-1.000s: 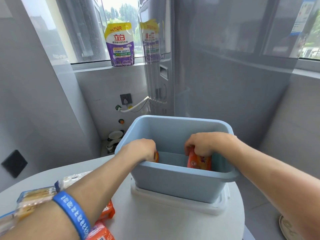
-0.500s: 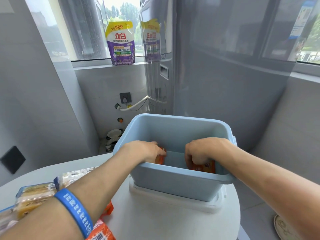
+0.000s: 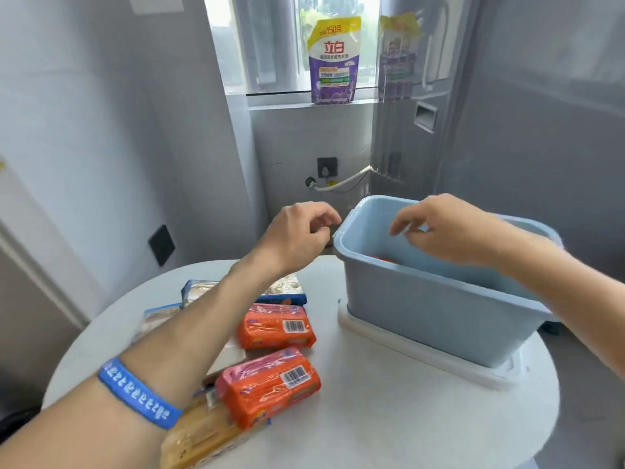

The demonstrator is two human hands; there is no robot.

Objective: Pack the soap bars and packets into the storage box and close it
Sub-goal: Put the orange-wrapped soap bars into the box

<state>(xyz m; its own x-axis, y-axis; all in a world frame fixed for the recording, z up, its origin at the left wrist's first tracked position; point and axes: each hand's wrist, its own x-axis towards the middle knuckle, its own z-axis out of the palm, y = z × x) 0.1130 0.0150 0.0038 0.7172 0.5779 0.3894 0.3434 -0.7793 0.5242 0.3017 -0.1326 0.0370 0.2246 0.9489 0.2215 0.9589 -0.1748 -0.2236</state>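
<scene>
The light blue storage box (image 3: 422, 309) stands open on its white lid (image 3: 416, 355) at the right of the round white table. A sliver of orange packet (image 3: 382, 258) shows inside it. My right hand (image 3: 439, 228) hovers over the box's opening, empty, fingers loosely apart. My left hand (image 3: 297, 235) is raised just left of the box's near corner, empty too. On the table under my left forearm lie two orange soap packets (image 3: 275, 326) (image 3: 270, 384), a blue-edged packet (image 3: 284, 292) and a yellowish packet (image 3: 199, 438).
A purple detergent pouch (image 3: 333, 62) stands on the windowsill behind. A tall grey appliance (image 3: 422, 113) rises behind the box. The table's edge (image 3: 527, 445) curves close to the box on the right.
Both hands have come up out of the box, leaving the orange packets inside. My view has swung left, bringing the packets on the table into sight.
</scene>
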